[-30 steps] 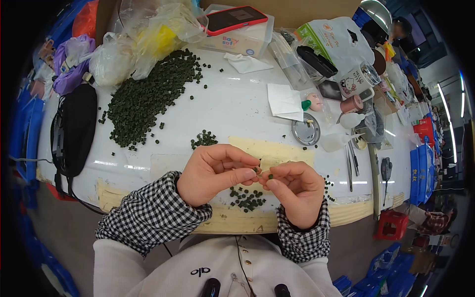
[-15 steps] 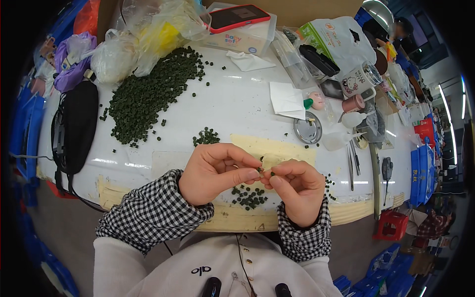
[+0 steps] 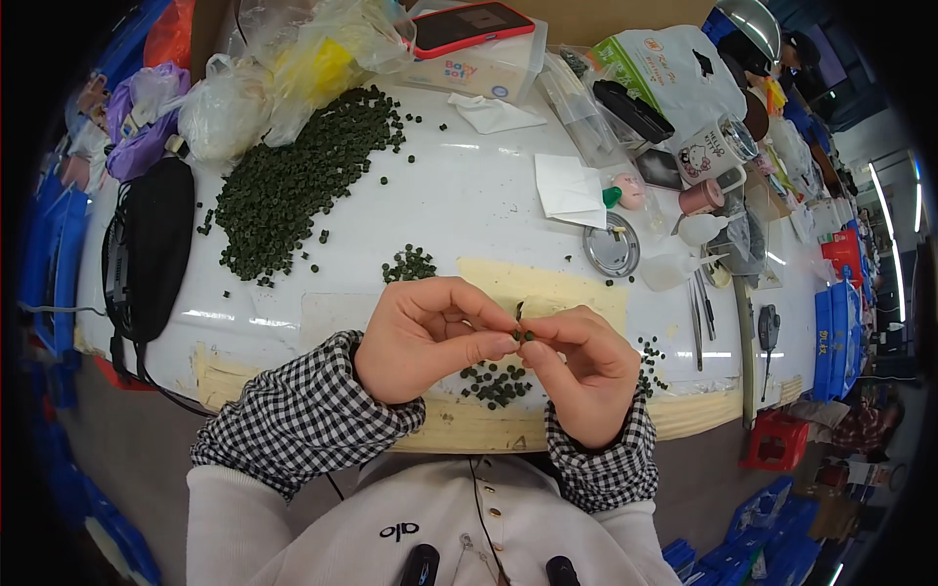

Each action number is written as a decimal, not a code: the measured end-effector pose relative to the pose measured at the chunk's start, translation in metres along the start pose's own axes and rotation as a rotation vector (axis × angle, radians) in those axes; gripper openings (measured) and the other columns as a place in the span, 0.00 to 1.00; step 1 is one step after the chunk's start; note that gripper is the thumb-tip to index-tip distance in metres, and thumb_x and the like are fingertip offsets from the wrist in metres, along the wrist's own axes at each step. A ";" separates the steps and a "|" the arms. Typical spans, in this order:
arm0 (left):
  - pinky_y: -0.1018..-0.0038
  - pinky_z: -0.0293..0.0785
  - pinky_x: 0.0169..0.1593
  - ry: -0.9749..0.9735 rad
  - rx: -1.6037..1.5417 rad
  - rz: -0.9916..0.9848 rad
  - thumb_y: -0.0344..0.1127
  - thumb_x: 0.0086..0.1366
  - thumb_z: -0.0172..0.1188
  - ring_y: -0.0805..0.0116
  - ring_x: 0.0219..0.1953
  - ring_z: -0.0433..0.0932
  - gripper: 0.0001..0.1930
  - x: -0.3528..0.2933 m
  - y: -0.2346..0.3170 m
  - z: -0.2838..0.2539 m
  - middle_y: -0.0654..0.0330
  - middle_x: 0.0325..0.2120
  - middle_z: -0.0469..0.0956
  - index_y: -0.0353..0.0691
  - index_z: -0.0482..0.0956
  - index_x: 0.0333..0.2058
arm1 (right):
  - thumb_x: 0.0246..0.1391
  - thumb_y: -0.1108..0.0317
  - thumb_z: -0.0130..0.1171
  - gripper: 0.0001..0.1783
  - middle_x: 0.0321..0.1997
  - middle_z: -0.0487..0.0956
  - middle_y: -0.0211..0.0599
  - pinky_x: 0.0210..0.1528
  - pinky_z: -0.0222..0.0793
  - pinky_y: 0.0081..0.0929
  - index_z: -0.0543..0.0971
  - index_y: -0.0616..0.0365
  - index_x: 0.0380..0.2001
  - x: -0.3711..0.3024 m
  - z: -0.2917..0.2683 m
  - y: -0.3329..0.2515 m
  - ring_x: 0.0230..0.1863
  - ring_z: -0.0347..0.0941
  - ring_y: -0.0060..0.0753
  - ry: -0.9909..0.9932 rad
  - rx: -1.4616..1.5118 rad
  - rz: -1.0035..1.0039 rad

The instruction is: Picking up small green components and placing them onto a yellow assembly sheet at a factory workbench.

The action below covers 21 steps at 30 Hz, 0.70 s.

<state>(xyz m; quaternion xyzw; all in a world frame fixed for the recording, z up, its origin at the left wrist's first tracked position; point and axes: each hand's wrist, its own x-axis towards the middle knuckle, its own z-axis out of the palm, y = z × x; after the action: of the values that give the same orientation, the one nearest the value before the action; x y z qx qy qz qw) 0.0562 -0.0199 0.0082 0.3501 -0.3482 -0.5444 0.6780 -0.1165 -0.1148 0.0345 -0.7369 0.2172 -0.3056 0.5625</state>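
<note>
My left hand (image 3: 415, 342) and my right hand (image 3: 589, 376) meet above the near part of the table, thumbs and forefingers pinched. Between the fingertips are small dark green pieces (image 3: 529, 336), one at each hand; whether they are joined I cannot tell. A thin dark sliver (image 3: 520, 310) sticks up by the left forefinger. Under the hands lies a yellow sheet (image 3: 576, 290). A small heap of dark green pieces (image 3: 496, 385) sits close to the table's front edge, another little heap (image 3: 407, 264) just beyond my left hand. The large pile of such pieces (image 3: 293, 186) spreads at far left.
A black pouch (image 3: 161, 254) lies at the left edge, plastic bags (image 3: 230, 112) behind it. A phone (image 3: 474, 29) rests on a plastic box (image 3: 469, 73). On the right are a round metal lid (image 3: 612, 256), tweezers (image 3: 696, 327), a mug (image 3: 713, 151) and a thread spool (image 3: 701, 197).
The fingertips of both hands have come closer together, and the right hand's piece now sits next to the left fingertips. The dark sliver stands out more clearly.
</note>
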 end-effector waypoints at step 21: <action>0.77 0.80 0.43 0.009 0.003 -0.035 0.20 0.60 0.62 0.71 0.36 0.82 0.07 -0.001 0.000 -0.003 0.53 0.33 0.82 0.27 0.78 0.38 | 0.48 0.81 0.66 0.18 0.32 0.77 0.37 0.31 0.71 0.21 0.81 0.62 0.45 0.000 0.001 -0.001 0.30 0.74 0.28 0.002 -0.379 -0.321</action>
<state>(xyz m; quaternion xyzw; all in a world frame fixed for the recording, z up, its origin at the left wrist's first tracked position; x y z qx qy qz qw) 0.0582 -0.0189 0.0064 0.3597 -0.3400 -0.5540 0.6694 -0.1158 -0.1141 0.0354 -0.8541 0.1511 -0.3455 0.3583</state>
